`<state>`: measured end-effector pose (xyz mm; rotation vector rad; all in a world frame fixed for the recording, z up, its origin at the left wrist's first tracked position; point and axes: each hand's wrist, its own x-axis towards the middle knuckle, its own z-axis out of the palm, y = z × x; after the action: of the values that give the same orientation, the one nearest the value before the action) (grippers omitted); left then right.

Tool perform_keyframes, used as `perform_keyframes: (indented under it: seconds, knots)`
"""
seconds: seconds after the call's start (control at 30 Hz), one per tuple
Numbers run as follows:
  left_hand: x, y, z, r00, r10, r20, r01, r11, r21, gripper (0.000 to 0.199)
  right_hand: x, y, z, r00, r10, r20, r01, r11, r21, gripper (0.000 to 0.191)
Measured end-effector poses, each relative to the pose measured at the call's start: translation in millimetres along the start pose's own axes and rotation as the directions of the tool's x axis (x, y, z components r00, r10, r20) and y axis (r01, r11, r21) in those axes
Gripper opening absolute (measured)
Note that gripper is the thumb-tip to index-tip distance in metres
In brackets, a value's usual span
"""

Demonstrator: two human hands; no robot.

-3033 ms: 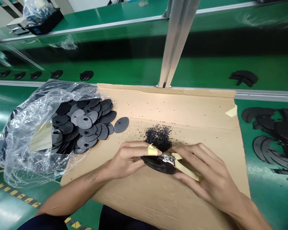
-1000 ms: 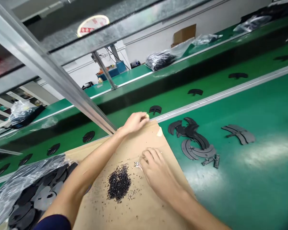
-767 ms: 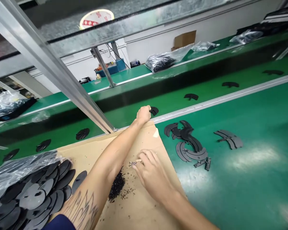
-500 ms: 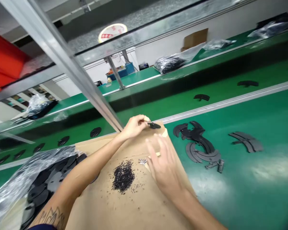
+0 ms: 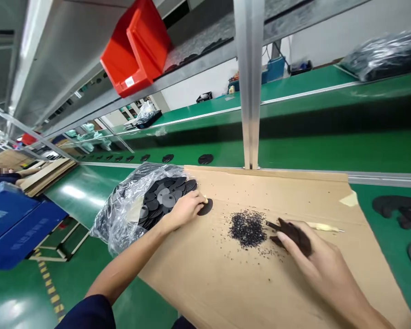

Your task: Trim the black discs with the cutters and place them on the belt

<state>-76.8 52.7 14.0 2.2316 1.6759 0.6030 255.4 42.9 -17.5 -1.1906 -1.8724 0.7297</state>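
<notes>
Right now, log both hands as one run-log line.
left hand: at black disc | right hand: on black piece | nearby: black granules

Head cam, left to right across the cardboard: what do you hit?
bag of black discs → left hand → black disc → black granule pile → black piece → right hand
</notes>
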Motion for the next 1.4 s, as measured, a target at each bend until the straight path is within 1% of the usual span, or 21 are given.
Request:
perform_keyframes:
  seconds: [0.07,0.1,0.17,0.23,0.3,0.37,0.4,0.47,0.5,0.6,0.7,0.77,0.83,0.9,0.97,1.07,1.13,1.2,1.27,1.33,1.4]
  knots:
    - [-1.7,-10.1,-2.1,1.0,-0.006,-0.027,0.004,0.998,-0.061,0.016,3.2,-4.6,-2.4,0.991,0.137,0.008,-0.137,0.985,0.101,0.045]
    - [-1.8,-10.0,-1.5,0.999,-0.003,-0.042,-0.002,0.995,-0.102,0.017,4.4,-7.7,-3.7,0.981,0.192,0.018,-0.193,0.967,0.167,0.049]
    - [-1.1,-0.3,2.8,0.998,0.012,-0.067,-0.025,0.982,-0.189,0.021,5.4,-15.2,-6.4,0.961,0.267,0.072,-0.277,0.916,0.291,0.056]
    - [-0.2,19.1,11.2,0.997,0.027,-0.076,-0.051,0.941,-0.334,0.027,3.6,-23.6,-9.1,0.946,0.281,0.164,-0.323,0.871,0.37,0.059]
    - [-0.4,43.4,23.0,0.999,0.014,-0.047,-0.038,0.823,-0.567,0.032,-0.4,-31.3,-11.0,0.934,0.242,0.262,-0.334,0.85,0.408,0.056]
    - [-2.8,66.8,36.3,0.999,-0.014,0.047,0.045,0.614,-0.788,0.033,-5.4,-36.9,-11.5,0.92,0.185,0.345,-0.325,0.852,0.411,0.049]
    - [-5.1,76.6,42.8,0.994,-0.015,0.112,0.104,0.51,-0.854,0.034,-7.8,-38.7,-11.3,0.916,0.165,0.365,-0.315,0.859,0.403,0.046]
    - [-11.4,90.2,54.3,0.977,0.021,0.212,0.189,0.373,-0.908,0.036,-11.9,-39.9,-9.9,0.919,0.144,0.366,-0.29,0.878,0.382,0.04]
    - [-15.1,93.8,59.0,0.97,0.053,0.236,0.207,0.32,-0.924,0.039,-13.5,-39.6,-8.8,0.924,0.137,0.358,-0.274,0.888,0.368,0.037]
    - [-24.5,95.9,68.4,0.972,0.092,0.216,0.189,0.239,-0.952,0.048,-18.2,-37.4,-4.5,0.936,0.1,0.337,-0.211,0.927,0.309,0.031]
    - [-25.9,92.4,71.1,0.976,-0.029,0.214,0.214,0.262,-0.941,0.042,-23.3,-37.1,0.2,0.95,0.072,0.305,-0.141,0.967,0.213,0.026]
    - [-22.5,89.0,70.0,0.965,-0.148,0.216,0.249,0.258,-0.934,0.042,-25.5,-39.1,2.1,0.958,0.101,0.267,-0.153,0.971,0.181,0.026]
    - [-18.4,85.5,67.5,0.948,-0.242,0.206,0.26,0.22,-0.94,0.044,-24.9,-42.6,2.4,0.955,0.187,0.229,-0.235,0.951,0.2,0.028]
    - [-16.3,83.3,64.5,0.94,-0.292,0.179,0.239,0.186,-0.953,0.042,-21.3,-46.2,1.5,0.923,0.302,0.238,-0.36,0.897,0.256,0.032]
    - [-17.3,83.2,61.6,0.946,-0.295,0.137,0.197,0.184,-0.963,0.04,-16.2,-48.7,0.5,0.869,0.387,0.308,-0.476,0.822,0.311,0.036]
    - [-22.0,85.8,57.7,0.965,-0.255,0.061,0.127,0.251,-0.96,0.035,-10.2,-49.2,0.5,0.808,0.421,0.412,-0.569,0.737,0.364,0.042]
    - [-24.6,87.2,56.0,0.968,-0.249,0.001,0.082,0.313,-0.946,0.032,-8.8,-48.2,1.5,0.807,0.433,0.402,-0.577,0.726,0.376,0.041]
    - [-26.1,87.9,55.4,0.965,-0.257,-0.046,0.051,0.357,-0.933,0.032,-8.8,-47.6,2.8,0.818,0.455,0.352,-0.569,0.73,0.378,0.04]
    - [-27.2,88.3,56.3,0.967,-0.248,-0.061,0.043,0.39,-0.92,0.031,-9.6,-47.8,4.2,0.818,0.471,0.332,-0.573,0.724,0.385,0.041]
    - [-28.5,89.4,58.2,0.974,-0.217,-0.07,0.038,0.455,-0.89,0.028,-10.9,-49.0,5.6,0.8,0.463,0.381,-0.594,0.701,0.394,0.042]
    - [-30.2,91.3,60.3,0.979,-0.175,-0.108,0.012,0.571,-0.821,0.024,-13.1,-50.9,7.1,0.783,0.43,0.449,-0.606,0.689,0.398,0.041]
